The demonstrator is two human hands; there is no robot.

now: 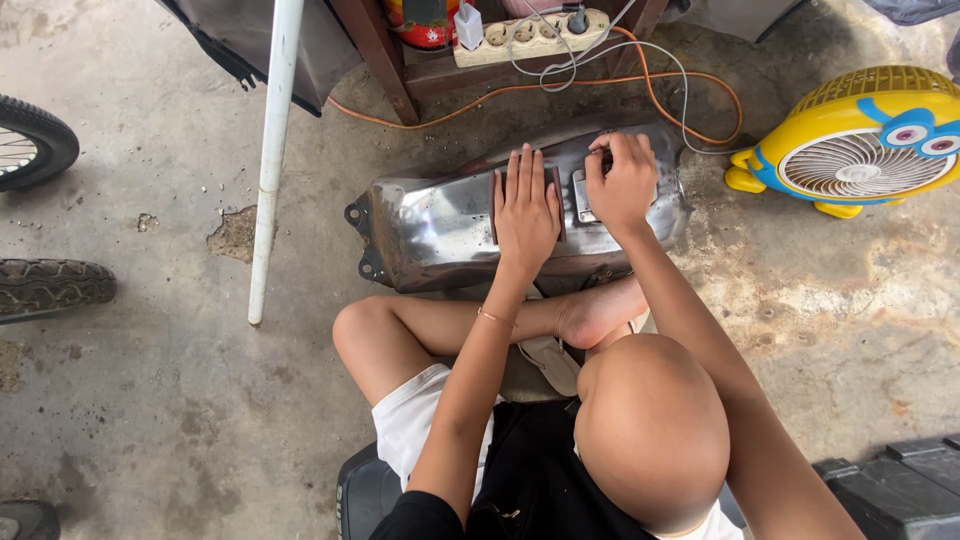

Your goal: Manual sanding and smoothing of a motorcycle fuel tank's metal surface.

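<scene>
On bare metal tank (440,225): left hand (524,210) fingers flat, open; right hand (622,185) fingers curled on filler edge.

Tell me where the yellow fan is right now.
In the head view, the yellow fan stands on the concrete floor at upper right, just right of the bare metal tank under both hands.

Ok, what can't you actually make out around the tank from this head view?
- Sheet under the left hand: mostly covered by the palm.
- Whatever the right hand works on atop the bare metal fuel tank: hidden by curled fingers.
- Power strip: far end cut off by the top edge.
- Bicycle tyre: cropped at the left edge.
</scene>
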